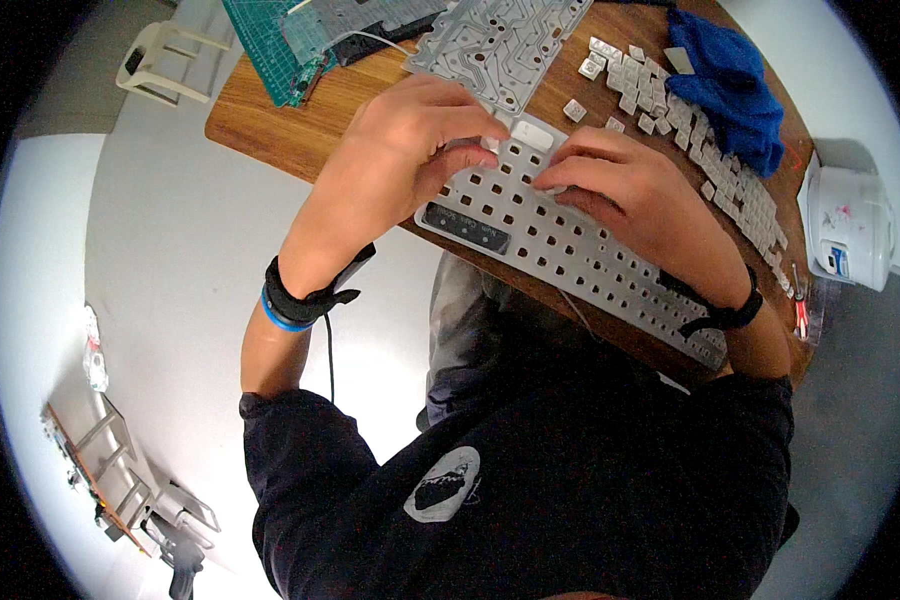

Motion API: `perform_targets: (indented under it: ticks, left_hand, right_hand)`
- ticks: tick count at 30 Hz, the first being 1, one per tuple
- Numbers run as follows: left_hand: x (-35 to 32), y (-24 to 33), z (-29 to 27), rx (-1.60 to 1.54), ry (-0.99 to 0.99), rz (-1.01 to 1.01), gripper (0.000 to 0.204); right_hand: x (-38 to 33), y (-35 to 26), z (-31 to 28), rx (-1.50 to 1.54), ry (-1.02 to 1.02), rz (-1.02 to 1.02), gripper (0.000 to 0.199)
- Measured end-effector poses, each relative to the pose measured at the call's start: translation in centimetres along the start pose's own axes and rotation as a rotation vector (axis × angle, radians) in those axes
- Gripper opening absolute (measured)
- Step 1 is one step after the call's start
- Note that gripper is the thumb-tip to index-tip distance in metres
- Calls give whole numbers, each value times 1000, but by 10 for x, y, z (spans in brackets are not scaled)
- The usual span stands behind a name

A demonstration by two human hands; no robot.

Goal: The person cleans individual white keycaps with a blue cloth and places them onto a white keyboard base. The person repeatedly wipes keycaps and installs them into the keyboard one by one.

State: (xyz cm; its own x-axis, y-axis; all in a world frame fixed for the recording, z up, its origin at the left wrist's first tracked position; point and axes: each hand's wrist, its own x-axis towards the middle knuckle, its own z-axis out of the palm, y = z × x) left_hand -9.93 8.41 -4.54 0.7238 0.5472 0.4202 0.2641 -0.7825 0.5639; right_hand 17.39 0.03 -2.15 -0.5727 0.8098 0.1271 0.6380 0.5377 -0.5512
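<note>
A pale keyboard frame [570, 262] with rows of square holes lies slanted along the table's near edge. One long white keycap [532, 135] sits at its far left end. My left hand [410, 135] is over that end, thumb and fingers pinched on what looks like a small white keycap [489, 144]. To its right, my right hand [625, 185] rests over the frame with curled fingers close together at the holes. Something pale shows at those fingertips, too small to make out. The hand and wrist hide part of the frame's right side.
Many loose keycaps [715, 165] spread over the table's right side, beside a blue cloth [735, 90]. A printed circuit sheet [500, 50] lies beyond my hands, a green cutting mat [265, 40] at far left. A red-handled tool [801, 318] and white bucket [850, 225] are at right.
</note>
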Motion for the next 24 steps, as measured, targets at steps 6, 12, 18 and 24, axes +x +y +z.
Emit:
perform_targets:
  ticks: [6,12,18,24]
  left_hand:
    - [-2,14,0,24,-44,-2,26]
    - [-6,19,5,-51,-47,-109,25]
    - [0,13,3,-129,-112,-151,26]
    - [1,9,4,-311,-153,-255,26]
  right_hand:
    - [-6,-6,-6,53,-75,-6,21]
    - [-6,-6,-8,61,-74,-28,23]
    - [-8,1,-6,119,-66,-43,24]
    - [-13,7,-4,111,-12,-71,27]
